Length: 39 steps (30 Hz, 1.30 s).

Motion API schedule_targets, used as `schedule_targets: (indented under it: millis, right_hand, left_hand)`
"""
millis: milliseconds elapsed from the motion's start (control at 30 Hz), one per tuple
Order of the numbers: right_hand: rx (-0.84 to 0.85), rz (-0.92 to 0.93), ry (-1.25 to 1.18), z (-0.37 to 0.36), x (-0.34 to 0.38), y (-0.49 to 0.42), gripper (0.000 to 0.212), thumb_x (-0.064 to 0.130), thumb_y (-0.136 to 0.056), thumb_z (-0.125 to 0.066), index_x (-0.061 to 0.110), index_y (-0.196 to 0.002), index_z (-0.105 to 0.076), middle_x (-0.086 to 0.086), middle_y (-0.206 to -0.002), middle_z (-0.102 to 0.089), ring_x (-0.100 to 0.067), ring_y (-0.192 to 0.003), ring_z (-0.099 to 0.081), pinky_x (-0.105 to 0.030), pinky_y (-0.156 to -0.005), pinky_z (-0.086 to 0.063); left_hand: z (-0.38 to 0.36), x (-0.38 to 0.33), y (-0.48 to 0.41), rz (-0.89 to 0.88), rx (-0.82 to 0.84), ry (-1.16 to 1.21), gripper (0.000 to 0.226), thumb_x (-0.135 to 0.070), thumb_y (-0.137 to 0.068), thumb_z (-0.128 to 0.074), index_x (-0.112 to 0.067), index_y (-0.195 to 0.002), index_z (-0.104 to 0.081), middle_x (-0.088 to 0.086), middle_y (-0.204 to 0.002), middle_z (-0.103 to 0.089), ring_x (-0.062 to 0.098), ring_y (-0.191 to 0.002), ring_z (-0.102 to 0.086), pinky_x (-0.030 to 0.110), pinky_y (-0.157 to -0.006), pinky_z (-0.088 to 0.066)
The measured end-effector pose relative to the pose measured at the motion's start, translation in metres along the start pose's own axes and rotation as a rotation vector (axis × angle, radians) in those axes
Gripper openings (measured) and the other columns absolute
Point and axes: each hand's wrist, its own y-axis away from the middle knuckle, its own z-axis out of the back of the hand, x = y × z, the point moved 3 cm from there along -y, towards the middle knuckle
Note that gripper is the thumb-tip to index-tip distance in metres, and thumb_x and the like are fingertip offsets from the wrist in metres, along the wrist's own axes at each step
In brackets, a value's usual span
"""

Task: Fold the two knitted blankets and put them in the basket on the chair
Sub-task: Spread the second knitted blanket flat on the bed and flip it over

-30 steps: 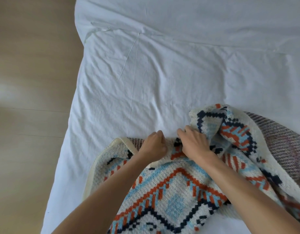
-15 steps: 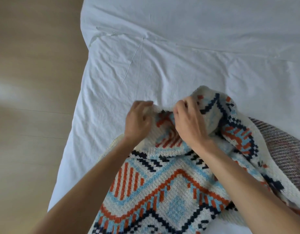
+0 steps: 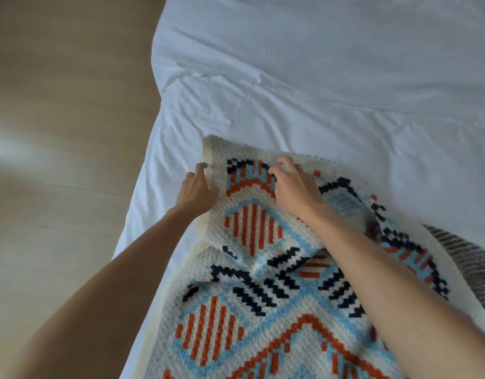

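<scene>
Two blankets on bed (image 3: 318, 91). Patterned blanket (image 3: 252, 236), cream with orange, blue, navy, lies along bed's left side. Grey blanket (image 3: 471, 258) pokes out from under its right side. Two hands. Left hand (image 3: 199, 191) at patterned blanket's left edge, fingers half curled, thumb hidden; cannot tell grip. Right hand (image 3: 293, 187) near far edge, fingers curled into knit, pinching it. Wood floor (image 3: 58, 105) at left.

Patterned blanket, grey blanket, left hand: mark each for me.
patterned blanket (image 3: 252, 231), head view, orange-striped diamond.
grey blanket (image 3: 473, 261), head view, exposed ribbed edge.
left hand (image 3: 197, 192), head view, back of hand.
</scene>
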Motion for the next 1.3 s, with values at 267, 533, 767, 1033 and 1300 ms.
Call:
schedule_targets:
  millis: [267,533,767,1033,1300]
  right_hand:
    - [0.183,-0.02,-0.163,-0.021,0.024,-0.05,0.042,-0.001,-0.087,-0.051,0.021,-0.123,-0.049,-0.008,-0.153,-0.01,-0.019,-0.082,-0.058,-0.024,-0.059,-0.047]
    - [-0.069,-0.016,-0.212,-0.004,0.038,-0.082,0.035,0.002,-0.093,-0.046,0.004,-0.129,-0.047,-0.011,-0.13,-0.035,-0.024,-0.114,-0.042,-0.023,-0.08,-0.041]
    - [0.174,0.007,-0.275,0.005,0.062,-0.091,0.073,-0.007,-0.088,-0.047,0.017,-0.149,-0.016,0.001,-0.155,0.025,-0.028,-0.145,-0.004,-0.031,-0.101,-0.04]
    - [-0.045,0.022,-0.074,-0.04,0.039,-0.008,0.056,-0.007,-0.084,-0.051,0.011,-0.136,-0.043,-0.007,-0.159,0.004,-0.033,-0.142,-0.013,-0.045,-0.115,-0.012]
    - [0.029,-0.056,-0.016,-0.064,0.007,0.088,0.044,0.008,-0.081,-0.062,0.007,-0.124,-0.052,-0.017,-0.151,-0.024,-0.034,-0.14,-0.021,-0.054,-0.113,-0.023]
  left_hand:
    - [-0.02,-0.003,0.001,-0.106,0.173,-0.075,0.022,0.001,-0.083,-0.038,-0.011,-0.094,-0.053,0.006,-0.1,-0.05,0.021,-0.088,-0.051,0.029,-0.073,-0.042]
    - [0.037,-0.016,-0.037,-0.057,-0.127,-0.243,0.035,0.001,-0.087,-0.04,-0.006,-0.12,-0.045,0.01,-0.119,-0.038,0.035,-0.097,-0.053,0.038,-0.072,-0.039]
    - [0.053,-0.02,-0.062,-0.052,-0.077,-0.284,0.068,-0.003,-0.082,-0.055,-0.011,-0.142,-0.025,0.01,-0.144,-0.022,0.035,-0.122,-0.036,0.037,-0.073,-0.042]
    - [0.003,0.014,-0.011,-0.081,-0.164,-0.513,0.067,-0.006,-0.079,-0.058,-0.015,-0.139,-0.028,0.016,-0.146,-0.018,0.035,-0.131,-0.024,0.048,-0.095,-0.038]
    - [-0.063,-0.011,0.053,-0.328,-0.051,-0.563,0.064,-0.026,-0.089,-0.054,-0.015,-0.145,-0.023,0.012,-0.149,-0.02,0.03,-0.137,-0.02,0.045,-0.11,-0.026]
